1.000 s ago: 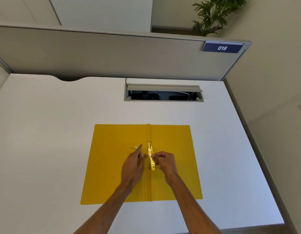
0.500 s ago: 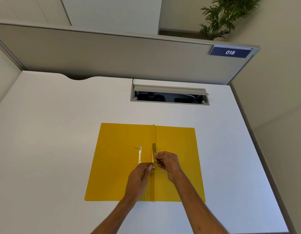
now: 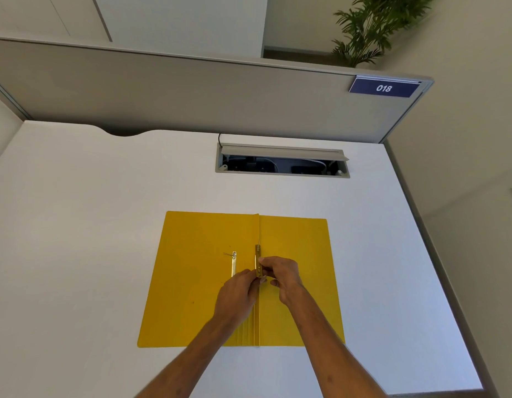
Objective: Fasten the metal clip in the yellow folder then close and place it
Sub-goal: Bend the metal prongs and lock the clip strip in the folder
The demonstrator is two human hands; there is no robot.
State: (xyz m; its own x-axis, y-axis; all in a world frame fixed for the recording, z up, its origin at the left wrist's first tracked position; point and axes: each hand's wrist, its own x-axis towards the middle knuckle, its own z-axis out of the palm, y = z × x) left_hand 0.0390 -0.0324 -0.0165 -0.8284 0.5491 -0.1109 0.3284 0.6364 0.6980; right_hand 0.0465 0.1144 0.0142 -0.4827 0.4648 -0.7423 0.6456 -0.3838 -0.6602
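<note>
Left hand (image 3: 238,294) moved from loose strip (image 3: 234,263) to clip bar (image 3: 258,261) at spine, meeting right hand (image 3: 280,275).

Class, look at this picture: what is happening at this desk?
A person has a yellow folder lying open on a white desk. Both hands, left hand and right hand, pinch a metal clip bar at the folder's spine. A second metal strip lies loose on the left flap. The clip is not yet fastened.
</note>
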